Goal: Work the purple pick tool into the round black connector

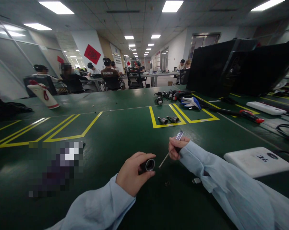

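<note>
My left hand (135,172) is closed around a short black tube (149,164), whose round open end with a metallic rim faces right. In my right hand (177,147) is a screwdriver (164,160), gripped at its pale handle. The thin shaft slants down and left, and its tip is near the tube's open end, apart from it. A couple of tiny dark rings or nuts (167,183) lie on the green table below the hands. Farther off, two metal parts (162,120) with narrow stems and wider round ends rest inside a yellow-taped square.
A white power bank (257,161) marked 26 lies right of my right sleeve. Behind are a blue-and-white glove (191,103), a red-black tool (251,116), cables and large black cases (211,67). A blurred-out object (60,169) lies left. People sit at desks beyond.
</note>
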`<state>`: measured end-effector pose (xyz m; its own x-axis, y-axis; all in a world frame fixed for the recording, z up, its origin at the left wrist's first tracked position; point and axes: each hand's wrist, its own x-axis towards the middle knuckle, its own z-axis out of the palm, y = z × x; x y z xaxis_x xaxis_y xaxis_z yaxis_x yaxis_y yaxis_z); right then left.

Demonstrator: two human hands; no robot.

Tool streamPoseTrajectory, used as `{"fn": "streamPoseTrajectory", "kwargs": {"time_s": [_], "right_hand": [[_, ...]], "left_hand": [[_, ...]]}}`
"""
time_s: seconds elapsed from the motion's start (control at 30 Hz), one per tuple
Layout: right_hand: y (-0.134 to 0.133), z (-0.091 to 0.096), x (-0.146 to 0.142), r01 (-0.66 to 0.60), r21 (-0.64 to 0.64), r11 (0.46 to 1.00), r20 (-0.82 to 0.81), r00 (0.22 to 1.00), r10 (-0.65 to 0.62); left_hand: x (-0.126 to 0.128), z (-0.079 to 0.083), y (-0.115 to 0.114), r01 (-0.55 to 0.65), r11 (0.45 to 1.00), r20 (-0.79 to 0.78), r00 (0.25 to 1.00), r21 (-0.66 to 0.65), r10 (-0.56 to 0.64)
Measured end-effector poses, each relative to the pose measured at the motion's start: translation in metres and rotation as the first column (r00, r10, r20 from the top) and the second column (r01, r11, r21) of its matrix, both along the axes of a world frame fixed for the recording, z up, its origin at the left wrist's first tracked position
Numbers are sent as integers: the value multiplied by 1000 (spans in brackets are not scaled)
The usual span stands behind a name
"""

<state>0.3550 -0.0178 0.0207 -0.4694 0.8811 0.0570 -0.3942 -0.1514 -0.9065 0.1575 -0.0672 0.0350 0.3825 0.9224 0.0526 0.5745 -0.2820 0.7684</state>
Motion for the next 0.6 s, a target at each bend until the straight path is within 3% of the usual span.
{"fn": "streamPoseTrajectory", "kwargs": {"time_s": [0.1,0.2,0.27,0.43,0.6], "right_hand": [[-11,8,1,144,168,975,15,989,-148],[-25,11,-3,181,348,920,88,970,-225],[-32,12,-7,164,494,854,140,954,-264],[-38,13,-14,117,793,598,172,899,-404],[-40,15,-16,79,853,517,176,887,-426]], "left_hand": [[3,-3,0,-40,995,179,982,-95,56],[7,-2,-2,-62,983,292,950,-172,111],[9,0,-4,-69,976,327,935,-209,136],[9,3,-5,-80,959,381,906,-273,184],[9,4,-5,-99,945,405,886,-312,227]]}}
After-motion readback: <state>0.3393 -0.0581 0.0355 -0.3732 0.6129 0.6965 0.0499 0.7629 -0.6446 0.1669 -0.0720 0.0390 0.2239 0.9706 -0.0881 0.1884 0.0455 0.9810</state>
